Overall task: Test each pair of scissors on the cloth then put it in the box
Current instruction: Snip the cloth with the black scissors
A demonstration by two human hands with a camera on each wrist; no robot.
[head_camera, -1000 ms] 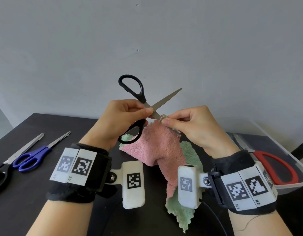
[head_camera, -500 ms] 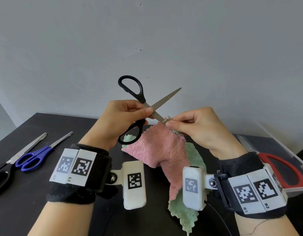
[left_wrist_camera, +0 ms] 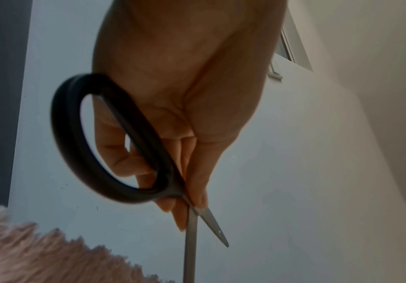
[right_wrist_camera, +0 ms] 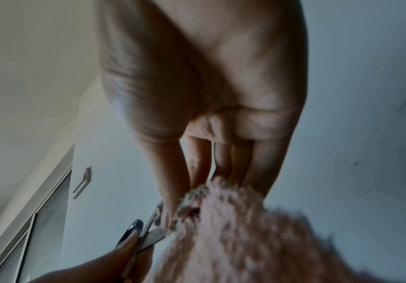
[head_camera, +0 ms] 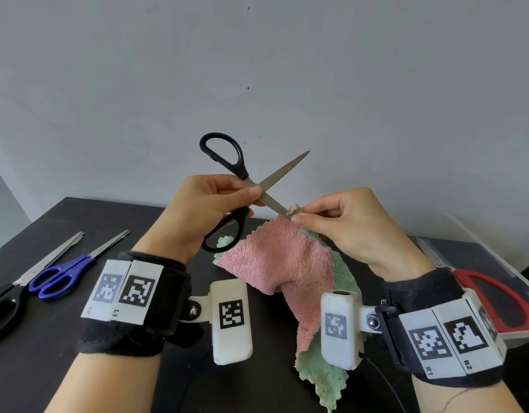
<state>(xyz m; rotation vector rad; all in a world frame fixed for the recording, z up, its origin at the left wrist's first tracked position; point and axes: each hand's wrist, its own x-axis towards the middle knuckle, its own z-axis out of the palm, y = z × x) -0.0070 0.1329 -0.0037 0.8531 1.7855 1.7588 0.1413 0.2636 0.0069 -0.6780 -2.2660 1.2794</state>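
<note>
My left hand (head_camera: 209, 210) pinches a pair of black-handled scissors (head_camera: 227, 162) near the pivot, blades spread wide in the air. In the left wrist view the black-handled scissors (left_wrist_camera: 105, 145) lie along the palm of the left hand (left_wrist_camera: 185, 107). One blade tip touches the top corner of a pink and green cloth (head_camera: 281, 260), which my right hand (head_camera: 343, 222) pinches and holds up; its lower end hangs to the table. The right wrist view shows the right hand (right_wrist_camera: 209, 107), the cloth (right_wrist_camera: 233, 229) pinched in its fingertips and a blade (right_wrist_camera: 155, 237) at its edge.
On the dark table (head_camera: 49, 368) at the left lie blue-handled scissors (head_camera: 61, 275) and another black-handled pair (head_camera: 7, 299). A clear box (head_camera: 477, 254) at the right holds red-handled scissors (head_camera: 495, 296). A grey wall stands behind.
Both hands have hardly moved; the right hand with the cloth corner shifted slightly right. The scissors stay spread with the blade at the cloth's corner.
</note>
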